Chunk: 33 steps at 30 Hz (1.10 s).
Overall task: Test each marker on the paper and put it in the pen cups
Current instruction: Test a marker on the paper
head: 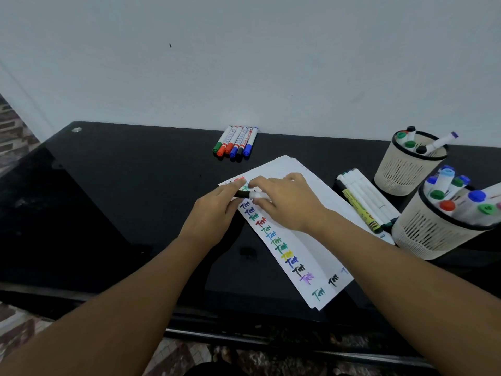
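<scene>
Both hands are meeting over the far end of the paper (306,240), and there's a marker (250,195) lying crosswise between them. The left hand (214,213) has its grip pinched on the dark cap end, the right hand (287,202) has its fingers curled round the white barrel; whether the cap is seated or coming away, I cannot tell. Down the sheet's left edge runs a column of test scribbles in red, green, blue, yellow, black and purple, with more along the near edge. Far across the black counter (108,185), six capped markers (235,142) lie side by side near the wall. Just right of the paper sits a row of slim white pens (364,199). Further right, two cream pen cups, the far cup (404,169) and the near cup (433,234), each holding several markers cap-up.
</scene>
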{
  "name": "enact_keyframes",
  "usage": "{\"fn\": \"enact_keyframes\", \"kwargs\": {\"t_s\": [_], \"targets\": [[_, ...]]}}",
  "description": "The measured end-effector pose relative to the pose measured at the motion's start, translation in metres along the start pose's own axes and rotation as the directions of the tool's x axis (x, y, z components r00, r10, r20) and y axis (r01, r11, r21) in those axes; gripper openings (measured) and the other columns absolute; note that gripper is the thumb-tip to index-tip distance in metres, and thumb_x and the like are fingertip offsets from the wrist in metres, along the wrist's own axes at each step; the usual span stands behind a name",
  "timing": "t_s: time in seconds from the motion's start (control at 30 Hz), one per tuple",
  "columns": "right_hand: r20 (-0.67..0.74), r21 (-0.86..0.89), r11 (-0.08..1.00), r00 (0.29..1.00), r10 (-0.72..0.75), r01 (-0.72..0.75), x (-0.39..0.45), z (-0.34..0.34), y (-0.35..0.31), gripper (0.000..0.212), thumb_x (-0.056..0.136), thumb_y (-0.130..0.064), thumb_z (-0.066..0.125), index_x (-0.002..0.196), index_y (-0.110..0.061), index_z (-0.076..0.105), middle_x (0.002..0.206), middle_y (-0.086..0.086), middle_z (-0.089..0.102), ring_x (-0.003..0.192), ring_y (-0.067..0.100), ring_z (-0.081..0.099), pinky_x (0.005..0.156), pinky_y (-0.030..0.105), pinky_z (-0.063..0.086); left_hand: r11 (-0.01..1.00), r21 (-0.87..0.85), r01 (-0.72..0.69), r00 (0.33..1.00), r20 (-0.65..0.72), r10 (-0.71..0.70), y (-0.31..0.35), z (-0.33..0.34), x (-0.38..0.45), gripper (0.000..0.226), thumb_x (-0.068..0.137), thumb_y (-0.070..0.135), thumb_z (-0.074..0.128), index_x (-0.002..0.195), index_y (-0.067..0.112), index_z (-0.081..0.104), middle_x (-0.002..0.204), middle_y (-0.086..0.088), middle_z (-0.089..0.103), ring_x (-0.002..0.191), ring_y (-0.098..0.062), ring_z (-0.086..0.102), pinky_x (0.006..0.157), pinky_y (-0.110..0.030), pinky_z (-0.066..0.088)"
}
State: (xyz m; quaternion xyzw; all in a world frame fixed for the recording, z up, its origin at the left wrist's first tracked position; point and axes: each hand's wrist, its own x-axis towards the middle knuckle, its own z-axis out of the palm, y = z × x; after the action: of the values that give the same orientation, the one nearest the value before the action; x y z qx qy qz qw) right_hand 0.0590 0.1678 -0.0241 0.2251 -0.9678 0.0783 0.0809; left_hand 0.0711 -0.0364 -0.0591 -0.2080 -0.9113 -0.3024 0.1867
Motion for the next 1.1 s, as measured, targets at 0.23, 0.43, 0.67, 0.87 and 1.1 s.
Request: {"fn": "enact_keyframes", "kwargs": {"t_s": [0.23,0.43,0.67,0.87,1.1], "targets": [[-0.057,0.082,0.996,0.998,-0.029,0.034,-0.003,-0.004,-0.005,0.050,0.108,-0.036,0.043,0.155,-0.031,0.030,0.118,0.000,0.070,0.088,0.020,0.064,0.086,0.038,0.046,0.989,-0.084,0.120,0.992,0.037,-0.118,-0.001,-0.001,0.002,0.079,0.098,0.028,0.066,0.160,0.037,0.018,0.161,0.006,0.036,0.143,-0.011,0.040,0.113,-0.029,0.036],[0.046,0.192,0.978,0.996,0.071,-0.079,-0.010,-0.011,0.000,0.064,0.105,-0.032,0.035,0.159,-0.056,0.010,0.079,0.000,0.056,0.071,0.013,0.055,0.061,0.034,0.046,0.990,0.103,0.092,0.996,0.007,-0.093,-0.015,0.009,0.004,0.050,0.092,0.046,0.069,0.130,0.014,0.065,0.125,0.000,0.062,0.115,-0.014,0.053,0.095,-0.033,0.049],[0.052,0.314,0.937,0.988,0.147,-0.155,-0.017,-0.011,0.006,0.053,0.103,-0.028,0.041,0.150,-0.050,0.031,0.070,-0.003,0.059,0.062,0.014,0.057,0.057,0.033,0.045,0.988,0.115,0.104,0.994,0.028,-0.108,-0.014,0.008,0.005,0.043,0.091,0.047,0.070,0.119,0.015,0.073,0.121,0.003,0.066,0.114,-0.012,0.053,0.094,-0.030,0.047],[0.046,0.333,0.917,0.975,0.218,-0.221,-0.025,-0.008,0.011,0.047,0.100,-0.030,0.045,0.141,-0.051,0.034,0.073,-0.001,0.059,0.063,0.018,0.059,0.059,0.037,0.050,0.986,0.128,0.108,0.993,0.028,-0.113,-0.014,0.008,0.006,0.042,0.091,0.047,0.070,0.118,0.014,0.073,0.119,0.002,0.067,0.112,-0.013,0.054,0.093,-0.030,0.048],[0.011,0.409,0.875,0.961,0.278,-0.258,-0.028,-0.006,0.015,0.052,0.104,-0.026,0.042,0.150,-0.046,0.030,0.082,0.001,0.062,0.066,0.015,0.059,0.065,0.036,0.051,0.985,0.128,0.118,0.991,0.041,-0.124,-0.013,0.008,0.006,0.044,0.091,0.048,0.070,0.121,0.015,0.072,0.122,0.002,0.066,0.114,-0.012,0.053,0.095,-0.031,0.048]]}}
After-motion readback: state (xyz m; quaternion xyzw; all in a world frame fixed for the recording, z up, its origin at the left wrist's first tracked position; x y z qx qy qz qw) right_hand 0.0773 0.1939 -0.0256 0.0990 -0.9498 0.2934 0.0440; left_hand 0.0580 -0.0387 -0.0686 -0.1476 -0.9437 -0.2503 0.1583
